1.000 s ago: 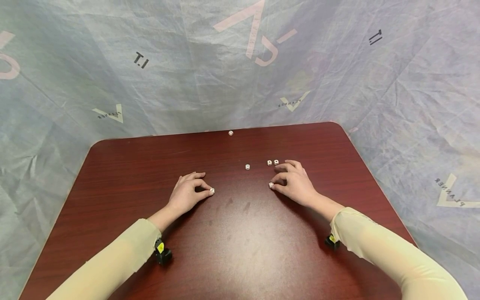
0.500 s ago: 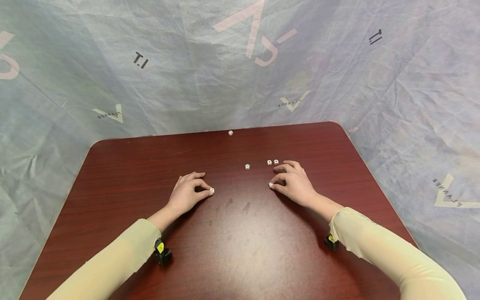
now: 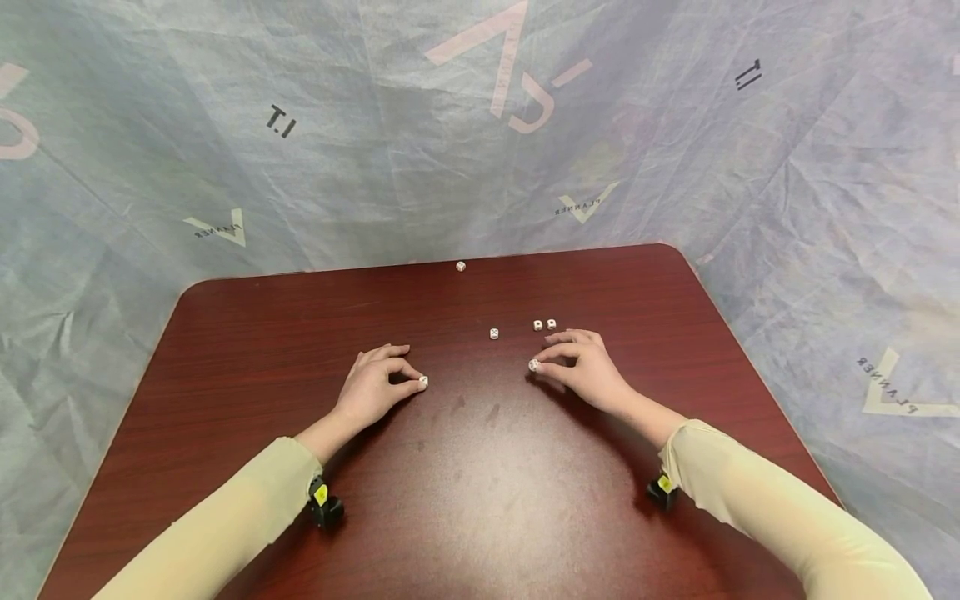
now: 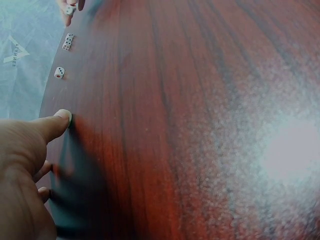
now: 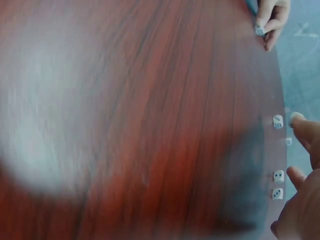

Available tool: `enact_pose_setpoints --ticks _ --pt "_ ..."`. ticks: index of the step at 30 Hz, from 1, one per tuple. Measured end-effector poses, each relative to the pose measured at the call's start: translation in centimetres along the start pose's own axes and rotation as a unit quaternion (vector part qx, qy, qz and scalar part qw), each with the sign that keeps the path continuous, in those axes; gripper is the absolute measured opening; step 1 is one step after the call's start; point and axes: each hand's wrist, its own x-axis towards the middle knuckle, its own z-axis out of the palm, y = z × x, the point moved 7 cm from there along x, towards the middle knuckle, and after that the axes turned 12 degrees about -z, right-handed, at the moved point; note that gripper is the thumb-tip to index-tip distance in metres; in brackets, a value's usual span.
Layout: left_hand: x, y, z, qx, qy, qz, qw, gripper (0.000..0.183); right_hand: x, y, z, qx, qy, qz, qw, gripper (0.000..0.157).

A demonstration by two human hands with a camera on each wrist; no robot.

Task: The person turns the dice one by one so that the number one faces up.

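My left hand [image 3: 372, 385] pinches a white die [image 3: 424, 382] between thumb and fingertips, low over the brown table; the thumb [image 4: 52, 125] hides that die in the left wrist view. Over on the right, my right hand [image 3: 588, 371] holds another white die [image 3: 533, 365] at its thumb and fingertip, slightly above the tabletop. Just beyond the right fingers a pair of dice [image 3: 537, 325] sits side by side. A single die [image 3: 494, 333] lies to their left, between the two hands and farther back.
One more die [image 3: 461, 266] lies at the far edge of the brown wooden table [image 3: 480, 467]. Behind and beside the table hangs grey printed sheeting [image 3: 337, 150]. Each wrist carries a small black camera [image 3: 326, 504].
My right hand has moved slightly left, bringing its die a little left and up off the table. The left hand and the loose dice have stayed where they were.
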Motion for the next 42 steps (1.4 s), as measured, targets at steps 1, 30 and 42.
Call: enact_pose_setpoints --ticks 1,30,42 --pt "0.0 0.0 0.0 0.000 0.000 0.000 1.0000 0.007 -0.1 0.0 0.1 0.016 0.006 0.008 1.000 0.013" --pt "0.2 0.1 0.0 0.002 0.001 0.000 1.0000 0.008 -1.7 0.9 2.1 -0.012 0.062 0.056 0.996 0.013" --pt "0.1 0.0 0.1 -0.002 -0.005 -0.001 1.0000 0.008 -1.7 1.0 2.5 -0.038 0.056 0.066 0.996 0.013"
